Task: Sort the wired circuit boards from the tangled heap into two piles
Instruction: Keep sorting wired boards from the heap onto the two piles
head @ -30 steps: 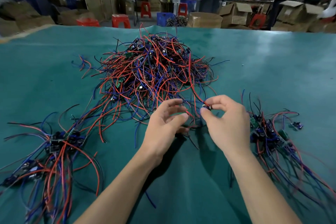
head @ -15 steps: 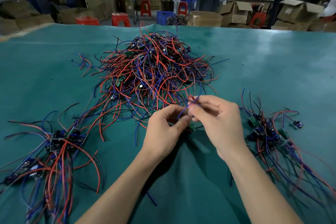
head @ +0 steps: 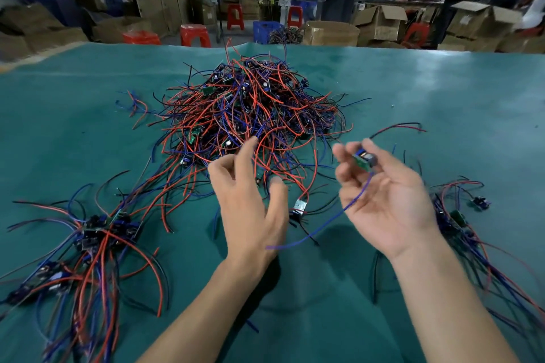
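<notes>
Teal mat (head: 442, 103) carries everything. Right hand (head: 389, 200) is raised palm-up, fingers partly curled; its thumb and fingertips pinch one small circuit board (head: 363, 160) clear of the mat. A blue wire (head: 333, 221) trails from that board down across the palm toward the left hand; red and dark leads run away from it on the far side.

Left hand (head: 250, 200) hangs just beside the right, fingers spread and loosely bent, index finger extended toward the tangled heap (head: 250, 115). It appears to grip nothing; whether a fingertip brushes a wire I cannot tell. A loose board (head: 300, 206) lies on the mat between the two hands, its leads running back into the heap.

Progress, judged from the layout:
- Done: a pile (head: 97, 233) sits well outside the left hand, and a second pile (head: 460, 215) just outside the right hand, partly hidden by the right wrist. Both hold several boards.
- Left: the heap, beyond both hands, looks far larger than either pile. Most of the sorting remains.
- In hand: the pinched board appears free of the heap and has yet to be laid on a pile.

Risk: trailing leads could snag the heap.
</notes>
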The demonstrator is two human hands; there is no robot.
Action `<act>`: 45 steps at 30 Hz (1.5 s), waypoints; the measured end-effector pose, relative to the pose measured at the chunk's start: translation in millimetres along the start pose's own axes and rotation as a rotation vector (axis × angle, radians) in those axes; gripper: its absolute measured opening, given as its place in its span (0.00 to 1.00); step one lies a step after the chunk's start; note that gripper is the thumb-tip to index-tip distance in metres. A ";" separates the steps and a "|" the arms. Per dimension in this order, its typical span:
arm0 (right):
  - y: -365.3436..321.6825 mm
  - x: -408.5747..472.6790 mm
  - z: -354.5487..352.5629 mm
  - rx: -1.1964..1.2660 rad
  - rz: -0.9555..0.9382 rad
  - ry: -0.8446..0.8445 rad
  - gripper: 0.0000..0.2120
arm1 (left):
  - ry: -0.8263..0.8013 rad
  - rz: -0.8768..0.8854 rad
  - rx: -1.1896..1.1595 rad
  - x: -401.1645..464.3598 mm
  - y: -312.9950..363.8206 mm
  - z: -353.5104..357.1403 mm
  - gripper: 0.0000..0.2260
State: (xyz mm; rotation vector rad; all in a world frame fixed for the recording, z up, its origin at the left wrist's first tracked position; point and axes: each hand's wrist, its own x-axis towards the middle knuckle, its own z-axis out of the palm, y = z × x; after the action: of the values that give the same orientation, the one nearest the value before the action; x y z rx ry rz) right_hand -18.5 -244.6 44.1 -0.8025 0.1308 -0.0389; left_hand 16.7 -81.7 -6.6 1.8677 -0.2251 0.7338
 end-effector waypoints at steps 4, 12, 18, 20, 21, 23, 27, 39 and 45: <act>22.7 6.9 8.4 -0.107 0.085 0.099 0.11 | -0.132 -0.128 -0.418 -0.5 5.3 -1.2 0.06; 38.7 13.2 0.0 -0.394 -0.077 0.216 0.05 | -0.647 -0.461 -0.723 -2.0 4.5 3.9 0.15; 35.3 15.9 -6.0 -0.492 -0.180 0.240 0.07 | -0.707 -0.594 -0.849 -2.9 3.7 5.2 0.08; 30.2 18.9 -12.7 -0.596 -0.323 0.322 0.08 | -0.728 -0.606 -0.857 -2.6 3.4 5.4 0.06; 27.1 20.3 -16.3 -0.648 -0.403 0.361 0.09 | -0.739 -0.602 -0.858 -3.0 3.2 5.6 0.06; 19.7 23.0 -23.9 -0.682 -0.536 0.436 0.10 | -0.769 -0.584 -0.858 -3.2 3.1 5.8 0.05; 4.7 25.3 -39.0 -0.656 -0.720 0.606 0.10 | -0.782 -0.558 -0.855 -5.5 3.8 8.2 0.05; 43.3 15.2 -10.8 -1.080 -0.343 0.082 0.15 | -0.584 -0.598 -0.892 0.2 -5.5 6.1 0.06; 38.8 12.0 -11.2 -1.033 -0.502 0.095 0.14 | -0.727 -0.553 -0.731 2.1 -1.7 0.8 0.07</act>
State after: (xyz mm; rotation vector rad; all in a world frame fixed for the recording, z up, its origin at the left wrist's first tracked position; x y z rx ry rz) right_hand -8.7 -226.7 7.3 -1.8522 0.0267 -0.5164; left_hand 19.5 -81.3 -6.9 1.3039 -0.3544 -0.3998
